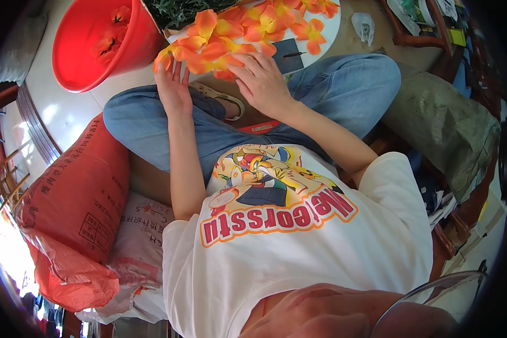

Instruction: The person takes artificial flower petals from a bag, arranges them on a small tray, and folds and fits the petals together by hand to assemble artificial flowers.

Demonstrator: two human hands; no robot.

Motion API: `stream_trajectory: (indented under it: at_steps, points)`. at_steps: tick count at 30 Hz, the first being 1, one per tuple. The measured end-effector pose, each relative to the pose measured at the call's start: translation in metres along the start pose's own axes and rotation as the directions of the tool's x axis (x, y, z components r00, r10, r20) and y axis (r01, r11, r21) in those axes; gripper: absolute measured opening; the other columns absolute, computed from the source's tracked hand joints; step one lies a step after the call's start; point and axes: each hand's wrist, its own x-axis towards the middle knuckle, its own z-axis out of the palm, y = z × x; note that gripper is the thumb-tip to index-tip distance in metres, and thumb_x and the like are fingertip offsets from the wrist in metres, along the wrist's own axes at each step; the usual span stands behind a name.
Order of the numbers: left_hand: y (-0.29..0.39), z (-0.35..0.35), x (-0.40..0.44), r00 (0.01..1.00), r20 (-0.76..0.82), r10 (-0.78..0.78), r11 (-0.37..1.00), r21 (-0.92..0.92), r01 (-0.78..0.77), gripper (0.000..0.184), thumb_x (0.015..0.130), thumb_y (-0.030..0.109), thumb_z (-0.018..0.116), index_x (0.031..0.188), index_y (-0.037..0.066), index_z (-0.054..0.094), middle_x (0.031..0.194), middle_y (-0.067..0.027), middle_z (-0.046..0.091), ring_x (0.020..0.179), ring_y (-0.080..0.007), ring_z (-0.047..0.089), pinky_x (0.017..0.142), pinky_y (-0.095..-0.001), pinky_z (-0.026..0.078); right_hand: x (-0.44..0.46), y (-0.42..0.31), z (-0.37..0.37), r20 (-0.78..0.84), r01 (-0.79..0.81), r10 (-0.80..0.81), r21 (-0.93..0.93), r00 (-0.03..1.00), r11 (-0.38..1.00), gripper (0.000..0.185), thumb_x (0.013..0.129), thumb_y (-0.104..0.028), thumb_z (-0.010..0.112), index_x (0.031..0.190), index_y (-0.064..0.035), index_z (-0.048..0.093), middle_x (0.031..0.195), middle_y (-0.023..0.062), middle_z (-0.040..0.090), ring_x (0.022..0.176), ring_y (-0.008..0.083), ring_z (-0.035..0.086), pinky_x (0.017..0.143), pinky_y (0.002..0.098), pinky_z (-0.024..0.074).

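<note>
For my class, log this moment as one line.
left hand: at orange petals | right hand: at same petals | petals: spread over white surface | red bucket: flowers inside

Left hand (pixel 174 93): beyond the chest (pixel 310 265), palm upturned, fingers apart, tips partly hidden.
Right hand (pixel 260 84): beyond the chest, back uppermost, fingers bent.
Arms (pixel 185 158): bare, stretched forward of the chest.

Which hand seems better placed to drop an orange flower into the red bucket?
Probably the left hand: it is at the orange flowers, on the side nearer the red bucket. The right hand, also at them, is farther away.
</note>
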Motion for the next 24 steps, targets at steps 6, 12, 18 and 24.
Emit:
stream_trajectory:
  at_steps: [6,12,18,24]
  points:
    - [-0.004,0.003,0.011,1.000,0.004,-0.016,0.997,-0.077,0.016,0.049,0.097,0.041,0.050,0.134,0.009,0.041,0.131,-0.0104,0.048,0.122,-0.0234,0.048,0.101,-0.0411,0.043,-0.028,0.009,-0.024,0.020,-0.073,0.071,0.122,0.997,0.990,0.031,0.077,-0.008,0.067,0.107,-0.0077,0.061,0.117,0.0068,0.056,0.105,0.0269,0.051,0.086,0.0373,0.0457]
    - [-0.018,0.004,0.011,0.993,0.045,0.108,0.991,0.079,-0.111,0.038,0.101,0.029,0.045,0.129,0.003,0.044,0.130,-0.0115,0.052,0.119,-0.0251,0.053,0.098,-0.0400,0.046,-0.032,0.001,0.010,0.151,0.022,-0.019,-0.020,0.988,1.000,0.044,0.080,-0.021,0.068,0.121,-0.0099,0.057,0.130,0.0062,0.050,0.118,0.0263,0.045,0.099,0.0436,0.0387]
    - [-0.016,0.007,-0.005,0.998,-0.066,-0.004,0.999,-0.048,0.000,0.030,0.099,0.022,0.051,0.122,0.002,0.052,0.120,-0.0077,0.059,0.111,-0.0195,0.058,0.092,-0.0332,0.050,-0.015,-0.001,0.046,0.205,-0.011,0.028,-0.081,0.978,0.997,0.064,0.081,-0.036,0.067,0.135,-0.0102,0.047,0.146,0.0072,0.037,0.134,0.0278,0.032,0.110,0.0541,0.0240]
    - [-0.016,0.018,-0.017,0.983,-0.051,0.177,0.984,0.046,-0.174,0.029,0.098,0.018,0.053,0.118,-0.003,0.057,0.117,-0.0096,0.062,0.108,-0.0176,0.060,0.090,-0.0296,0.049,0.001,-0.005,0.043,0.165,-0.043,0.057,-0.090,0.985,0.995,0.070,0.081,-0.040,0.066,0.136,-0.0033,0.044,0.145,0.0085,0.037,0.135,0.0280,0.032,0.111,0.0550,0.0222]
